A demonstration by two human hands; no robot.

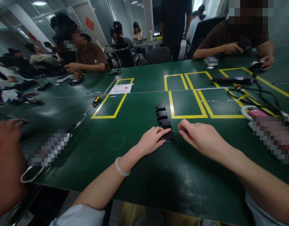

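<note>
Black small boxes sit in a row mid-table. Left hand lies flat, fingers resting on the nearest box; right hand loosely curled beside it. Screwdriver at ten o'clock, cables at two.

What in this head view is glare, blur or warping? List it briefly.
Head view: ceiling lights leave soft glare on the green table at left; wide-angle warping bends the yellow tape outlines; a blurred shape fills the lower left corner; the left hand, right hand and row of black boxes look sharp.
</note>
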